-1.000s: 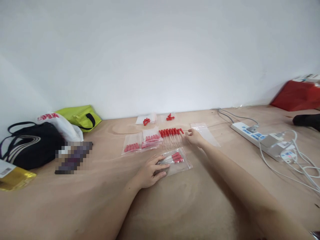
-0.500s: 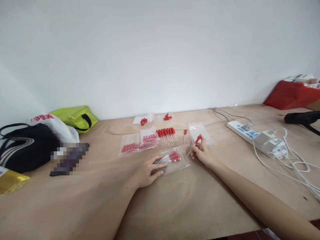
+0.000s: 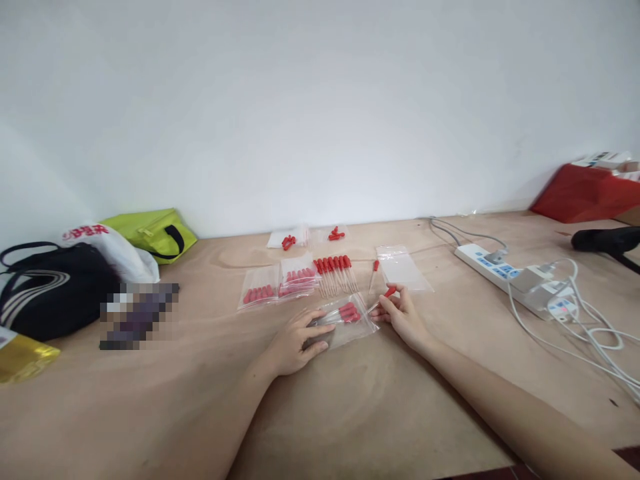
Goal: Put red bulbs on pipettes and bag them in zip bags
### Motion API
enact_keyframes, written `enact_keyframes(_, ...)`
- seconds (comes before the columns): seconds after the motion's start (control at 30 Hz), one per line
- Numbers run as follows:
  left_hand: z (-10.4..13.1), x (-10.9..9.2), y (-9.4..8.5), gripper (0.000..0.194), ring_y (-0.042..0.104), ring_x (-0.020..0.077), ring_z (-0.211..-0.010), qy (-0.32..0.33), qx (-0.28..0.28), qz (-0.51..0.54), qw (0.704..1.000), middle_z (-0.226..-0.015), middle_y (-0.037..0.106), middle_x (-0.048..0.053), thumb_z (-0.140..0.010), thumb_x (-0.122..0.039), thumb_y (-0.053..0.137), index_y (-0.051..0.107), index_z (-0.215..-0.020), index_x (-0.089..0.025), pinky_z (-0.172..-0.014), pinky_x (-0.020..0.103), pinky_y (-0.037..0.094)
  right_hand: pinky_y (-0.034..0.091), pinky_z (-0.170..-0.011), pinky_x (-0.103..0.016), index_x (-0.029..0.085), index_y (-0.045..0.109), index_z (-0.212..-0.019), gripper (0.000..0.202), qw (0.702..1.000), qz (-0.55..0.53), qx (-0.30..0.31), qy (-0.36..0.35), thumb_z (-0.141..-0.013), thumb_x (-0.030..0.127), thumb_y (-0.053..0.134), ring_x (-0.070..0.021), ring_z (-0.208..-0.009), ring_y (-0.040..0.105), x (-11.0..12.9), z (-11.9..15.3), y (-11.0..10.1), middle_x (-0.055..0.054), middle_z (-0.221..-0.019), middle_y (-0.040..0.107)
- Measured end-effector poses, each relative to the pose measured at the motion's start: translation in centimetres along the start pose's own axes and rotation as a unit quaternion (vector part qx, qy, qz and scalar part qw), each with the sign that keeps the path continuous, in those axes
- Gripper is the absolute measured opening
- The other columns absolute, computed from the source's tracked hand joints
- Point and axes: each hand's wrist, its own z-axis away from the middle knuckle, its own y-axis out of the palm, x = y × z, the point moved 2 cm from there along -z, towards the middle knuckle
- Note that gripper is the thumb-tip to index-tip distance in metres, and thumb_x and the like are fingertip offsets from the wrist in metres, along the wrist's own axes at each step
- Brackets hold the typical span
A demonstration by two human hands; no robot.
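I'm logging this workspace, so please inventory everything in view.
held dropper: one, red-topped, right fingers
lone dropper: one, red-topped, beside row
dropper row: about seven, red-topped, centre
dropper bag: one, clear, under left hand
filled bags: at least two, clear, left of row
flat bag: at least one, clear, right of row
red pieces: two clusters, on bags near wall
power strip: one, white, right
cables: several, grey and white, right
bags: three, black, white, lime, left
gold packet: one, left edge
pixelated item: one, purplish, left
red container: one, far right
black object: one, right edge
table: one, brown
wall: pale, behind
hands: left, right
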Motion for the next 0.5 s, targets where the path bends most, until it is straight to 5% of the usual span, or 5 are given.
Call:
enact_keyframes(0.2,0.03,-0.04,-0.03,0.034,0.036,0.0226,-0.121,-0.01,0.008,-0.003,1.0,-0.13,0.041,0.002,-0.084,-0.034,0.047,0.05,-0.117,-0.033,-0.1,0.043,0.031,0.052,-0.06,-0.028,0.02,0.045,-0.079,0.035,0.997,-0.03,-0.017,0.066,-0.059,0.037,0.068,-0.0109,-0.057,0.059,-0.4,-0.07,-0.01,0.005,-0.065,0.052)
enact_keyframes(0.33,0.04,-0.02,-0.03,0.034,0.036,0.022,-0.121,-0.007,0.009,-0.009,1.0,-0.131,0.04,0.001,-0.084,-0.035,0.046,0.049,-0.118,-0.034,-0.1,0.042,0.03,0.052,-0.059,-0.026,0.02,0.045,-0.081,0.038,0.996,-0.037,-0.056,0.057,-0.056,0.033,0.07,-0.0098,-0.056,0.059,-0.35,-0.13,-0.2,0.006,-0.067,0.052)
enact_keyframes(0.5,-0.03,-0.11,-0.13,0.038,0.037,0.0223,-0.12,-0.004,0.001,-0.003,1.0,-0.131,0.041,0.003,-0.083,-0.034,0.047,0.046,-0.122,-0.03,-0.099,0.042,0.032,0.05,-0.053,-0.028,0.021,0.042,-0.076,0.041,0.999,0.013,0.004,0.051,-0.053,0.036,0.072,-0.0117,-0.052,0.058,-0.16,0.16,-0.05,0.005,-0.061,0.055)
